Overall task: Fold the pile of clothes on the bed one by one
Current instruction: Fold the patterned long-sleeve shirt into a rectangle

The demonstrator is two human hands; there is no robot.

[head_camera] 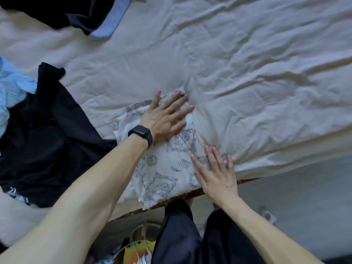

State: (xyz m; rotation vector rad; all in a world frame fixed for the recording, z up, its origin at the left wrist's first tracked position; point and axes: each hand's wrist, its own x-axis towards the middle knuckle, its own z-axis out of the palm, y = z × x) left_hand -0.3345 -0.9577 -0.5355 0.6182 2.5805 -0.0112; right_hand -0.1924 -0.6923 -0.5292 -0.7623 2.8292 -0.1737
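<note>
Under the left hand (163, 119), what lies there?

A folded white printed garment (167, 168), flat on the bed (247, 73) at its near edge. The left hand's fingers are straight and spread, and the palm presses on the garment's far end.

And the right hand (217, 174)?

Flat too, with straight fingers slightly apart, resting on the garment's right edge. It is nearer the person than the left hand and pinches nothing.

What is on the left wrist?

A black watch (141, 135), just behind the hand.

What is left of the left hand?

A heap of black clothing (47, 140), just beside the white garment, with a light blue piece (11, 88) beyond it. Farther up and left lies another dark garment with a pale blue panel (106, 21).

And right of the right hand?

Wrinkled pale sheet, then the bed's edge and grey floor (295, 202). Dark trousers (181, 235) show below both hands.
</note>
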